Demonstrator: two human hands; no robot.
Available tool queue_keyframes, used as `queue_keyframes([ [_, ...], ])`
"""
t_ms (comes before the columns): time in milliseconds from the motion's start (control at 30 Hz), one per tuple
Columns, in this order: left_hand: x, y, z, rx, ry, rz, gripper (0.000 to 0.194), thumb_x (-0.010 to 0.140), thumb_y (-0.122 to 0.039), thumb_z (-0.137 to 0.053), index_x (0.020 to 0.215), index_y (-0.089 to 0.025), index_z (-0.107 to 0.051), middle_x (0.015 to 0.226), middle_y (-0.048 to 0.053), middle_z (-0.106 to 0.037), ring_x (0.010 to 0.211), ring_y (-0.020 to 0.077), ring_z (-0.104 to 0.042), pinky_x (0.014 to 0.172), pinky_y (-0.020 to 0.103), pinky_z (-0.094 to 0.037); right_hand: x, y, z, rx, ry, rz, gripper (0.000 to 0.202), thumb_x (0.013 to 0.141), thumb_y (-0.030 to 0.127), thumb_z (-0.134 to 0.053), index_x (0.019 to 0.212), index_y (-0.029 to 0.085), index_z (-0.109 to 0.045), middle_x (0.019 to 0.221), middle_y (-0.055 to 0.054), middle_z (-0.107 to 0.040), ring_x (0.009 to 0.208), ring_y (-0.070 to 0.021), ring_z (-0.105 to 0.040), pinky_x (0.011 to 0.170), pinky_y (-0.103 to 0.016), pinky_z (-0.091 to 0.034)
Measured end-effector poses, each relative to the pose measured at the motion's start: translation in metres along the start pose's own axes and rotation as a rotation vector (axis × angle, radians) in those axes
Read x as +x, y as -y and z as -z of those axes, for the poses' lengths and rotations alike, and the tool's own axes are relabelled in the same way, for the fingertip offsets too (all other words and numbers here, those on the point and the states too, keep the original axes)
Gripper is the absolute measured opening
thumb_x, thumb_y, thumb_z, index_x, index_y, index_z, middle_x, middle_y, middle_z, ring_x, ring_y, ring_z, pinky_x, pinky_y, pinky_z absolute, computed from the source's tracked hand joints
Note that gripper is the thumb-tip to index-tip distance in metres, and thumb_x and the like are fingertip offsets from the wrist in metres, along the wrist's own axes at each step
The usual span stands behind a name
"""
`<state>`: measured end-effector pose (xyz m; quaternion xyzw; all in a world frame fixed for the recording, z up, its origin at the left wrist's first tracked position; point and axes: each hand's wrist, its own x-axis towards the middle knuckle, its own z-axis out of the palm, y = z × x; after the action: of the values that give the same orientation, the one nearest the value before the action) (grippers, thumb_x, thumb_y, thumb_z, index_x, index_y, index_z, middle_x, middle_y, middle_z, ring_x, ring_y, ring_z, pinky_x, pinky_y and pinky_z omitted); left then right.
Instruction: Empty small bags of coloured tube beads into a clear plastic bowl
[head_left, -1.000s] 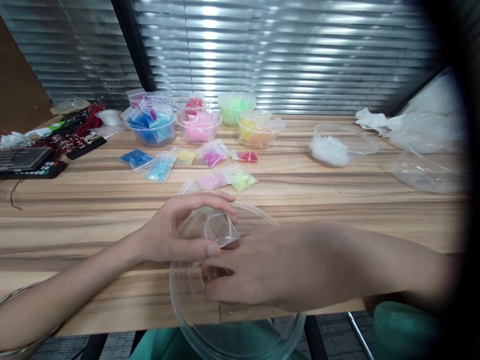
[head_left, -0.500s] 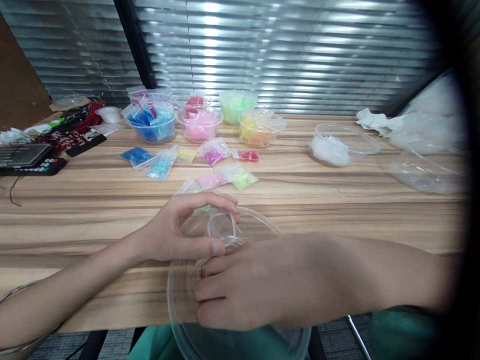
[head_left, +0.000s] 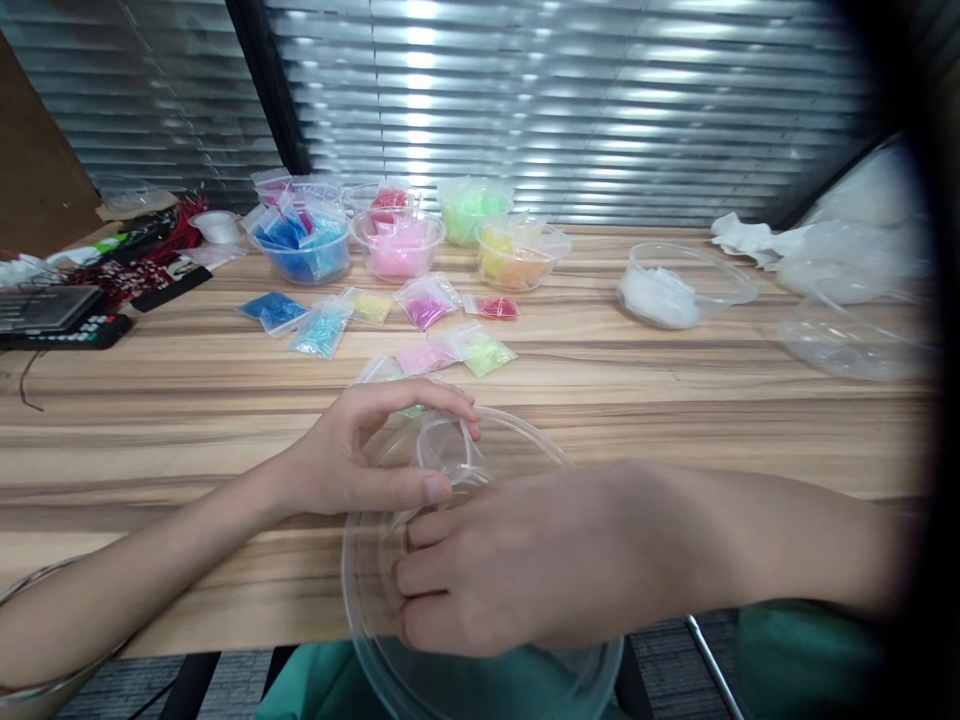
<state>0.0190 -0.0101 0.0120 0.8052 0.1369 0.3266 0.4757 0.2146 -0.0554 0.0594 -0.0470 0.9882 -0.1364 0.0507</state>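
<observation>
While the left hand [head_left: 394, 450] is curving around a small clear plastic piece [head_left: 444, 448] near the front of the table [head_left: 675, 425], the right hand [head_left: 517, 565] is reaching in from the other side with its back facing up. The left fingers are bending along the far side of the clear plastic piece and the thumb is lying along its near side, so the hand is gripping it between them, with a rounded mouth showing in the gap; its exact form is staying hard to make out. The right fingers are curling downward over a large clear bowl [head_left: 355, 590], and their tips are hiding from view, so I am not able to tell whether they are pinching anything. The clear plastic piece is sitting above the far part of that bowl, whose near rim is jutting past the table edge over teal clothing [head_left: 319, 685]. Just beyond the left hand, a pink packet [head_left: 424, 358] and a lime packet [head_left: 487, 354] are lying together. Farther back, a blue packet [head_left: 271, 310], a light blue packet [head_left: 321, 330], a yellow packet [head_left: 369, 307], a purple packet [head_left: 426, 304] and a red packet [head_left: 496, 307] are forming a loose row
</observation>
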Motion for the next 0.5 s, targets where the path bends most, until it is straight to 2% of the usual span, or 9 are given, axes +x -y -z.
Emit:
queue_keyframes([
  [200,0.000,-0.001,-0.001,-0.009,0.006,0.006,0.044,0.081,-0.024,-0.075,0.123,-0.022,-0.062,0.118,0.008,-0.068,0.117,0.0275,-0.058,0.107,0.043,-0.042,0.001,-0.002,-0.003,0.002,0.038,-0.025,0.020,0.093,0.002,-0.048,0.102,0.014,-0.062,0.103,-0.002,-0.065,0.099,-0.0172,-0.060,0.077,-0.029,-0.047],
  [267,-0.001,-0.001,-0.001,-0.012,0.008,0.004,0.044,0.082,-0.023,-0.075,0.123,-0.023,-0.062,0.118,0.007,-0.068,0.116,0.0274,-0.059,0.107,0.044,-0.042,0.000,-0.001,-0.007,-0.003,0.036,-0.044,0.022,0.093,0.002,-0.046,0.104,0.014,-0.061,0.100,-0.002,-0.067,0.093,-0.0174,-0.062,0.072,-0.030,-0.046],
  [367,-0.001,-0.001,-0.001,-0.010,0.008,0.006,0.043,0.082,-0.024,-0.074,0.123,-0.024,-0.063,0.115,0.007,-0.069,0.116,0.0277,-0.059,0.107,0.044,-0.043,-0.002,0.000,-0.013,-0.003,0.002,-0.059,0.022,0.091,0.002,-0.046,0.096,0.016,-0.062,0.094,-0.001,-0.068,0.082,-0.0165,-0.062,0.065,-0.030,-0.044],
  [500,-0.001,0.001,0.000,0.007,0.006,0.014,0.044,0.082,-0.025,-0.074,0.124,-0.026,-0.062,0.115,0.006,-0.069,0.115,0.0273,-0.059,0.105,0.043,-0.044,-0.005,0.000,-0.019,0.010,-0.049,-0.053,0.024,0.089,0.000,-0.046,0.088,0.017,-0.061,0.093,0.000,-0.066,0.085,-0.0153,-0.061,0.067,-0.029,-0.044],
])
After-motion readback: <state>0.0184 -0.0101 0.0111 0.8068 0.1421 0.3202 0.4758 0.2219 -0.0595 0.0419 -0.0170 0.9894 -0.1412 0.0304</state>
